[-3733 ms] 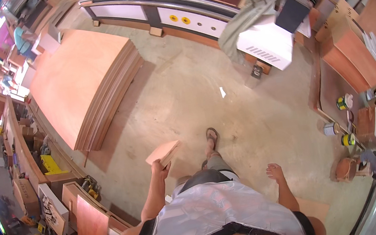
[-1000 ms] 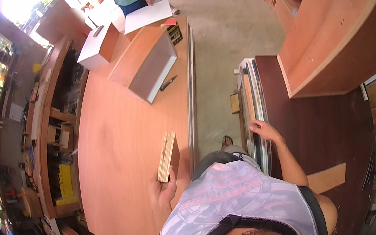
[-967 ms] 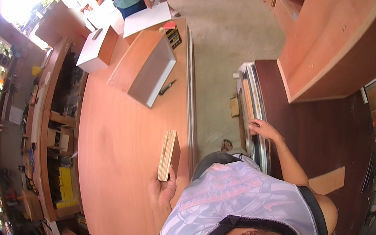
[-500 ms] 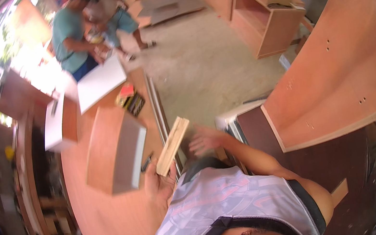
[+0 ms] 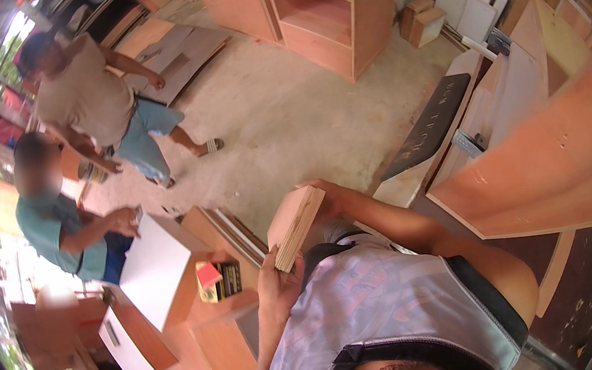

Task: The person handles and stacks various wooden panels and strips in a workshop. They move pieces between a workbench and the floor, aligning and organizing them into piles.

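A short plank of pale wood (image 5: pixel 293 220) is held in front of my body, its grooved end face turned toward me. My left hand (image 5: pixel 278 283) grips the near end, fingers closed along its side. At the far right corner, my right hand (image 5: pixel 323 200) is wrapped round the wood, some of its fingers hidden behind it. To the left, on the work table, are a yellow and black box (image 5: pixel 218 281) with a red item on it and a wooden drawer box (image 5: pixel 210 355).
At the left, a co-worker in a green shirt (image 5: pixel 61 228) stands by a white panel (image 5: pixel 156 271); another in a beige shirt (image 5: pixel 86 86) is behind. A large curved-looking wood panel (image 5: pixel 547 174) rises at my right. An open cabinet (image 5: pixel 332 19) stands across the floor.
My right hand has come from beside the plank onto its far end. The plank has turned, showing its broad face. The view has swung, and the beige-shirted co-worker now shows more fully.
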### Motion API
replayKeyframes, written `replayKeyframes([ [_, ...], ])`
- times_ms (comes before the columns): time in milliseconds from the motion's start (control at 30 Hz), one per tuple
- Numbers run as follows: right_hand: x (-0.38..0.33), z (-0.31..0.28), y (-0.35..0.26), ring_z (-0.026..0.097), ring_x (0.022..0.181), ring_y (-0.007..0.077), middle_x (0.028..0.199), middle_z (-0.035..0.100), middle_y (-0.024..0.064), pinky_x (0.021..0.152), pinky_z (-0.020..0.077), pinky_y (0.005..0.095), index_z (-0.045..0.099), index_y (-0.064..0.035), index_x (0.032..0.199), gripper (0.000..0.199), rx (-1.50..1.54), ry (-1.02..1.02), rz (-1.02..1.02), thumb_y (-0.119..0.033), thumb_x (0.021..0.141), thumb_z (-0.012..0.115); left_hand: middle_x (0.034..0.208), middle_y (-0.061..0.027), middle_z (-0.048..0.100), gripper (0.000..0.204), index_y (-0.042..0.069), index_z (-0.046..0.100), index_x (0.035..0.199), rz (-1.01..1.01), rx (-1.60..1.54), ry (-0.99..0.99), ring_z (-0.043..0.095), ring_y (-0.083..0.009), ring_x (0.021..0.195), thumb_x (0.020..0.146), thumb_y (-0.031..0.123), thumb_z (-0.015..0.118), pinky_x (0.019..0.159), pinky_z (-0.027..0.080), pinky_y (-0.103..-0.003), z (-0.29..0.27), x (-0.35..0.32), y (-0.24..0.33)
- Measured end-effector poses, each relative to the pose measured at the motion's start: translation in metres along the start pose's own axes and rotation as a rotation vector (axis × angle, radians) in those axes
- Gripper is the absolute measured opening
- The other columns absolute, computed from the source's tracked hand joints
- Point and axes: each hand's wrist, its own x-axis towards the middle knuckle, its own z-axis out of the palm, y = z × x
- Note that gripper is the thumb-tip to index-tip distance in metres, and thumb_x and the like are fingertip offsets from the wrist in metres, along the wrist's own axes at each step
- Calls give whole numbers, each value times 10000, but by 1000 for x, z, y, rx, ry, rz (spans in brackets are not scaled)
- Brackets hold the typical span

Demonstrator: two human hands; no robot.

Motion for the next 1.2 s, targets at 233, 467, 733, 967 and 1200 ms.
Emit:
replayKeyframes([
  [233,72,-83,-150,621,1089,382,1161,624,221,992,490,558,579,15,1104,492,-102,-104,-121,-426,885,585,1027,-132,627,206,1,557,1129,52,193,6,639,-241,874,1007,160,513,782,557,-308,70,148,51],
  [467,51,-72,-365,641,974,246,1096,624,119,875,531,391,504,-31,1234,483,-259,42,-386,-309,856,617,1068,-93,646,235,68,546,1185,79,150,-4,655,-194,776,1014,225,510,707,563,-313,220,267,89],
  [733,-3,16,-533,528,1188,223,1298,497,133,987,466,369,354,-16,1404,679,-418,90,-763,-234,837,654,1384,-143,509,721,108,187,1558,382,519,-319,680,-240,993,950,203,563,746,624,-335,335,388,167],
  [967,24,-22,-689,517,1220,228,1338,486,105,1024,459,384,300,-62,1475,762,-479,-45,-893,-164,815,668,1507,-126,397,803,81,166,1575,525,780,-446,457,-235,1339,914,171,612,1021,455,-361,417,536,262],
  [1200,46,-39,-840,449,1309,244,1389,426,115,1090,399,429,252,-61,1492,789,-351,-8,-962,-163,829,668,1522,-125,380,820,38,208,1561,449,920,-523,420,-237,1364,890,219,643,1074,388,-353,544,677,346],
])
